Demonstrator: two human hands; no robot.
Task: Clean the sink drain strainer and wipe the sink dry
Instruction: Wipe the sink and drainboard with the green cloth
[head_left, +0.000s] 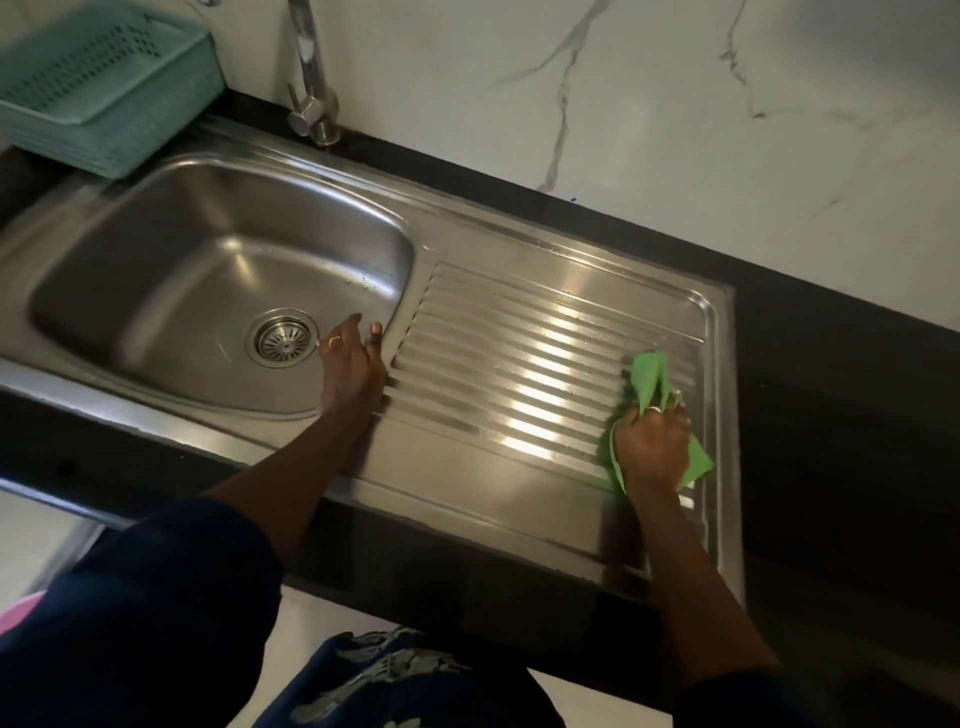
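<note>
Two bare forearms reach out from dark blue sleeves (156, 597) over the near edge of the black tabletop (831, 415). The right grip (652, 447) is closed round a bunched green cloth (649, 376) and presses it onto the ribbed drainboard (519, 338) at its right end. Cloth sticks out past the knuckles and from under the heel of the hand. Well to the left, the left grip (350, 366) holds nothing. Its fingers lie straight over the rim where the drainboard meets the sink basin (182, 270), reaching down into the bowl. Just left of that grip, the round drain strainer (282, 339) sits in the basin floor. Beyond the left grip a steel tap (311, 78) stands against the marble wall (675, 104). Farther left, a teal plastic basket (104, 88) rests at the sink's far corner.
</note>
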